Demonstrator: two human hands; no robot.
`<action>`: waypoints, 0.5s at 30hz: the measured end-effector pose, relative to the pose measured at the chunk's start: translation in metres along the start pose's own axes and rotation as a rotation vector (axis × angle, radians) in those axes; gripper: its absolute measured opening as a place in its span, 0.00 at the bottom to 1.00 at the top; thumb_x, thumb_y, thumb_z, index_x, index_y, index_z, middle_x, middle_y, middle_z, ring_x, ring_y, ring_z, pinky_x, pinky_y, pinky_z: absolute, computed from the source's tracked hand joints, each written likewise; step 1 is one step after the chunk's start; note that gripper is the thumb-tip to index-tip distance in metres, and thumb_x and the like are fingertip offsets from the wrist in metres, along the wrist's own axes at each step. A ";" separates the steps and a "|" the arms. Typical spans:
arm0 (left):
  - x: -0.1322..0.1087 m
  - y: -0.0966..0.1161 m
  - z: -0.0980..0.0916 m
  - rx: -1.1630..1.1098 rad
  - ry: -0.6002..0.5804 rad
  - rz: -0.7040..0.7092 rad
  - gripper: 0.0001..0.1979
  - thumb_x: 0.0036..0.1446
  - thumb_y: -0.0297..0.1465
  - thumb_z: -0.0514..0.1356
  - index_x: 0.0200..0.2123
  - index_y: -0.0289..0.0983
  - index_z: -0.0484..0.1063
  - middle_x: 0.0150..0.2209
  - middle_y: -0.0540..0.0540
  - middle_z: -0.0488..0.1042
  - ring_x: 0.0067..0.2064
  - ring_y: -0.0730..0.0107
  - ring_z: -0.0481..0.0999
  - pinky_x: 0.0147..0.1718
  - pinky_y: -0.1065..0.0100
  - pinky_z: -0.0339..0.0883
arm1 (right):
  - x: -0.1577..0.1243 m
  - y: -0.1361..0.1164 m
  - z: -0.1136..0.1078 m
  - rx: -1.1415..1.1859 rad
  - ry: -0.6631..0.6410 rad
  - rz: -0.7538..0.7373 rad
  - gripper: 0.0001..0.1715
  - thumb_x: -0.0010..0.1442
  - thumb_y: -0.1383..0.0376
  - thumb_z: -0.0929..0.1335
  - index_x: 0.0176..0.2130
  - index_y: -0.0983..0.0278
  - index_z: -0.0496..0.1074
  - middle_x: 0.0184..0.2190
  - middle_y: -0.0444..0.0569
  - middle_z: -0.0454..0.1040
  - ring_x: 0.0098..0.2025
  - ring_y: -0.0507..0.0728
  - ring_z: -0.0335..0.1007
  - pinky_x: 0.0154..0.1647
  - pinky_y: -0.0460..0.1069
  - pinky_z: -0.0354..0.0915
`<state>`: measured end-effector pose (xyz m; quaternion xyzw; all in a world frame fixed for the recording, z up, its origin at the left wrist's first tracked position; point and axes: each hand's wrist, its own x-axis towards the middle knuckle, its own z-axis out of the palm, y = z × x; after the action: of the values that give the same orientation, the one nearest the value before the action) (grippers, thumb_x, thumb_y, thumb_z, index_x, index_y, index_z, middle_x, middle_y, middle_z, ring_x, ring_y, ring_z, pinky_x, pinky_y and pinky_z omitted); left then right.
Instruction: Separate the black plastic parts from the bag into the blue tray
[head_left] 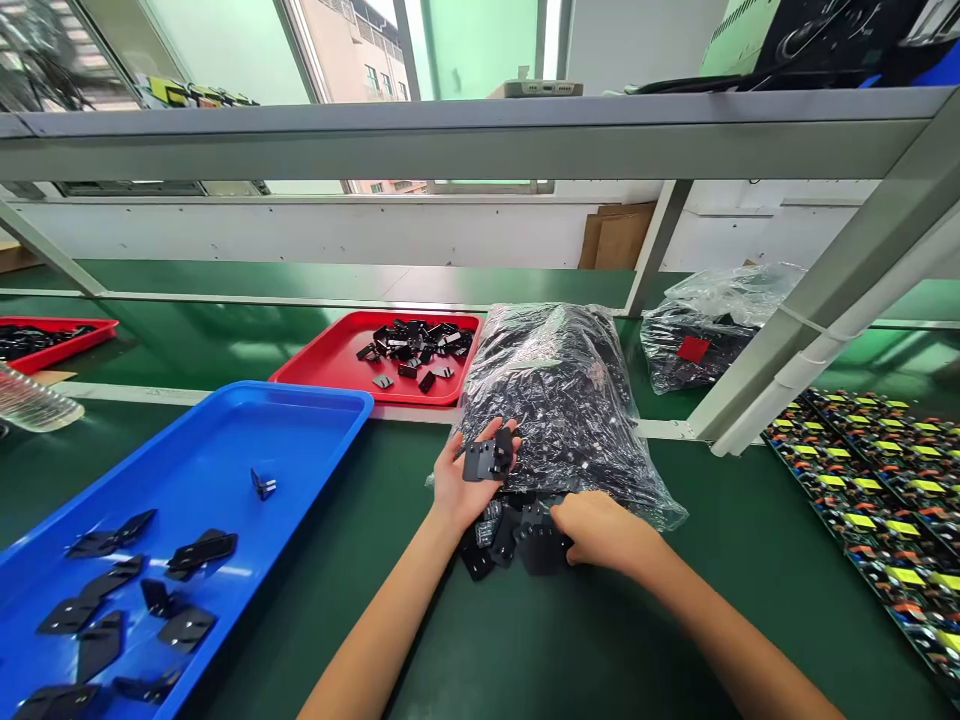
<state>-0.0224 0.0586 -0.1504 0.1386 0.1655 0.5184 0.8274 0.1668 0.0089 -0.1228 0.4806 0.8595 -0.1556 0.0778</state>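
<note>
My left hand (pixel 469 490) is palm up with black plastic parts (pixel 487 458) resting in it, the fingers curled around them. Just to the right, my right hand (pixel 600 528) has its fingers closed at the edge of a small pile of flat black parts (pixel 536 540); what its fingertips grip is hidden. Behind both hands lies a large clear plastic bag (pixel 559 400) full of black parts, and the pile sits at its near end. At the left, a blue tray (pixel 307 410) holds several black hinged-looking parts (pixel 202 552), spread apart.
A red tray (pixel 330 365) with small black pieces stands behind the blue one. Another red tray (pixel 90 335) is at far left. A second bag (pixel 697 330) lies behind the slanted metal post (pixel 817 290). Rows of circuit-like assemblies (pixel 885 500) fill the right side. A shelf beam (pixel 450 150) crosses above.
</note>
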 end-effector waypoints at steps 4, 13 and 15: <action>0.000 0.002 -0.003 -0.036 0.001 -0.003 0.30 0.60 0.36 0.48 0.63 0.30 0.49 0.56 0.34 0.66 0.44 0.60 0.75 0.41 0.64 0.68 | 0.003 0.008 -0.009 0.099 0.034 -0.059 0.05 0.48 0.72 0.69 0.26 0.63 0.73 0.22 0.46 0.71 0.25 0.54 0.67 0.23 0.46 0.50; 0.000 0.001 -0.003 0.001 -0.065 -0.098 0.30 0.61 0.40 0.46 0.63 0.33 0.49 0.60 0.37 0.61 0.59 0.47 0.62 0.48 0.54 0.65 | 0.004 0.028 -0.040 0.691 0.509 -0.029 0.12 0.56 0.56 0.66 0.31 0.62 0.72 0.21 0.41 0.65 0.24 0.51 0.60 0.25 0.45 0.53; 0.001 -0.002 -0.003 0.024 -0.047 -0.151 0.30 0.62 0.41 0.46 0.63 0.32 0.50 0.58 0.35 0.63 0.57 0.48 0.65 0.47 0.54 0.65 | 0.012 0.024 -0.040 0.721 0.606 0.041 0.14 0.56 0.55 0.65 0.27 0.63 0.71 0.20 0.41 0.66 0.24 0.51 0.59 0.24 0.45 0.52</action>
<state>-0.0220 0.0586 -0.1543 0.1475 0.1623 0.4492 0.8661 0.1813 0.0437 -0.0935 0.5174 0.7251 -0.2954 -0.3454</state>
